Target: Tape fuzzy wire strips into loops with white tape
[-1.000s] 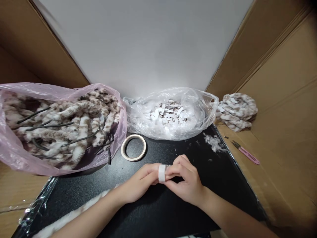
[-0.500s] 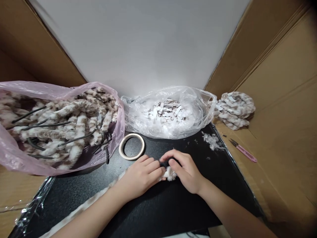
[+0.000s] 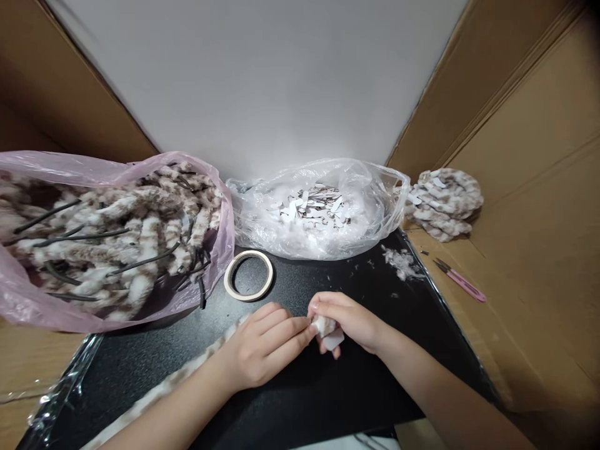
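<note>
A long white-and-brown furry strip (image 3: 187, 369) runs under my left forearm along the table, its tufted end (image 3: 323, 325) between my two hands. My left hand (image 3: 265, 344) is closed on the strip close to that end, fingertips pinched together. From the other side my right hand (image 3: 349, 319) curls around the tufted end, thumb and index finger pressing at its top. A small white tag (image 3: 334, 340) shows below the tuft, against the right hand's lower fingers. How the tag sits on the strip is hidden. A roll of tape (image 3: 228, 280) lies just beyond my left hand.
A pink plastic bag (image 3: 60, 165) of furry strips with dark cords stands left. Behind is a clear bag (image 3: 262, 237) with white tags (image 3: 319, 206). On the right are fluff (image 3: 402, 262), pink thread snips (image 3: 462, 281) and coiled furry strips (image 3: 447, 203) by cardboard walls (image 3: 525, 156).
A white band-like piece was between my fingers at first; then the furry end appeared there. My right hand has closed from a looser curl onto the tuft, and a white tag now shows.
</note>
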The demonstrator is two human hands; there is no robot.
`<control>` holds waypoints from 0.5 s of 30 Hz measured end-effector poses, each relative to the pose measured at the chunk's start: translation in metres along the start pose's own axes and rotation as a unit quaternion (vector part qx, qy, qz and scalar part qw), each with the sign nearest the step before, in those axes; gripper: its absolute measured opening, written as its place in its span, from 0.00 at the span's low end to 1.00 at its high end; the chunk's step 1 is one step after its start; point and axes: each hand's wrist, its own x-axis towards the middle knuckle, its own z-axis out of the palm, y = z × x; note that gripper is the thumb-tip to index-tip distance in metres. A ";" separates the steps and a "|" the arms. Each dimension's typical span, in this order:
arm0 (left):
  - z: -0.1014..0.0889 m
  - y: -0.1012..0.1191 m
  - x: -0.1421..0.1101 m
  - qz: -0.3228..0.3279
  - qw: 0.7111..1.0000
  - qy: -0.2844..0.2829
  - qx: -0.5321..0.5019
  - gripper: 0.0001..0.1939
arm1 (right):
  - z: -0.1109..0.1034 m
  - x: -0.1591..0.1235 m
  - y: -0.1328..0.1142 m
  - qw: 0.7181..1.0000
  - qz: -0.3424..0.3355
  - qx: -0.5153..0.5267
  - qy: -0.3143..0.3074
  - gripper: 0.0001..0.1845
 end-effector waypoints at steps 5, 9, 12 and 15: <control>0.006 0.005 -0.002 0.013 1.000 -0.010 -0.023 0.12 | -0.001 0.004 0.003 0.997 -0.042 0.055 0.022 0.20; 0.010 0.007 -0.001 -0.003 0.998 -0.010 -0.062 0.11 | -0.003 0.009 0.006 0.995 -0.069 0.038 0.065 0.29; 0.009 0.007 0.002 -0.018 0.996 -0.008 -0.085 0.11 | -0.003 0.011 0.007 0.994 -0.071 0.042 0.072 0.31; 0.008 0.007 0.004 -0.010 0.996 -0.004 -0.091 0.11 | -0.003 0.012 0.007 0.993 -0.071 0.050 0.077 0.32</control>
